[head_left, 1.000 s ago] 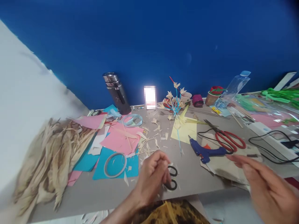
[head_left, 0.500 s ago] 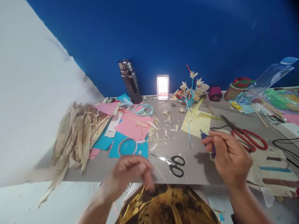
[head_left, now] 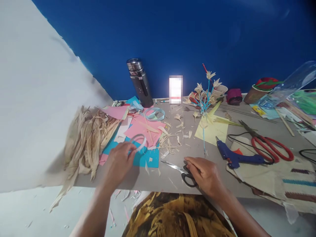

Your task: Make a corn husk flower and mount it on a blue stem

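My left hand point(head_left: 120, 159) has its thumb and fingers closed on a narrow ring of white tape point(head_left: 140, 144), tilted up above the blue paper point(head_left: 150, 158). My right hand point(head_left: 206, 172) is over the black handles of the scissors point(head_left: 189, 180), hiding part of one loop. Its fingers are curled and the fingertips pressed together; what they hold, if anything, is hidden. Right of that hand lies a blue glue gun point(head_left: 238, 158) on a woven cloth point(head_left: 264, 181). Pale husk flowers on blue stems point(head_left: 204, 105) stand behind, beside a yellow paper point(head_left: 217, 130).
Dried husks point(head_left: 85, 148) hang over the table's left edge. A dark flask point(head_left: 140, 84) and a bright phone-like screen point(head_left: 175, 90) stand by the blue wall. Husk scraps point(head_left: 170, 140) litter the middle. Large red-handled scissors point(head_left: 271, 148) and a cable lie at the right.
My left hand has moved up and left and taken hold of the tape ring, lifting it. My right hand has moved left from over the glue gun to the black-handled scissors.
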Demonstrator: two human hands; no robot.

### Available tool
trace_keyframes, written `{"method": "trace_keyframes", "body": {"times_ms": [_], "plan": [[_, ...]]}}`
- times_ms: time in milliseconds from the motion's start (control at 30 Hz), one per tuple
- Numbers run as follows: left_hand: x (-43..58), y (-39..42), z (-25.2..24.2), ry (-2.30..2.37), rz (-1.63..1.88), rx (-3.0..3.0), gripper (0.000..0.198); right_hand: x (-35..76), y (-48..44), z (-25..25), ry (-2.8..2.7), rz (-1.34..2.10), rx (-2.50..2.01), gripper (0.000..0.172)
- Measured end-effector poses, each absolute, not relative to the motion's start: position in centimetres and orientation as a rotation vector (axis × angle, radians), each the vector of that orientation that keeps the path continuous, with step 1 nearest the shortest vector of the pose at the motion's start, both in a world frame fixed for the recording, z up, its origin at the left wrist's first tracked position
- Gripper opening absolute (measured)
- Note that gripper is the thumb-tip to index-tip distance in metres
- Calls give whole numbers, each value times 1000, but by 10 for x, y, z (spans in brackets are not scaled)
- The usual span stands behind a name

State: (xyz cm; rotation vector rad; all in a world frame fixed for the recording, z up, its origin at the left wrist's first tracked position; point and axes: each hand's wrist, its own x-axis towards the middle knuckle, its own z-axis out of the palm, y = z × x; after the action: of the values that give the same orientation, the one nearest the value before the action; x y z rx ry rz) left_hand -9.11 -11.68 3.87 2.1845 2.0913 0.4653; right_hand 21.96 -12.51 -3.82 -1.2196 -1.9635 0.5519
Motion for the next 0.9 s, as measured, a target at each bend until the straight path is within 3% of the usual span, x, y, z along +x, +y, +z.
{"method": "trace_keyframes", "body": {"times_ms": [133, 433, 567, 733, 833, 900], "plan": [[-94, -80, 58, 2209, 539, 2247, 15, 219, -124, -37, -1941, 598, -1219, 23], [-89, -22, 25, 2013, 520, 2299, 16, 217, -125, -29, -1920, 780, -1178, 20], [-90, -60, 36, 2044, 820, 2262, 24, 218, -129, -23, -2018, 733, -1240, 29], [-70, -131, 16, 1891, 496, 2228, 21, 214, -133, -19, -2054, 648, -1305, 42], [-61, -168, -3, 1797, 488, 2373, 28, 213, -132, -22, -2038, 620, -1322, 39], [-65, -190, -6, 1610, 586, 2485, 18, 213, -132, -24, -2027, 607, -1360, 28]]}}
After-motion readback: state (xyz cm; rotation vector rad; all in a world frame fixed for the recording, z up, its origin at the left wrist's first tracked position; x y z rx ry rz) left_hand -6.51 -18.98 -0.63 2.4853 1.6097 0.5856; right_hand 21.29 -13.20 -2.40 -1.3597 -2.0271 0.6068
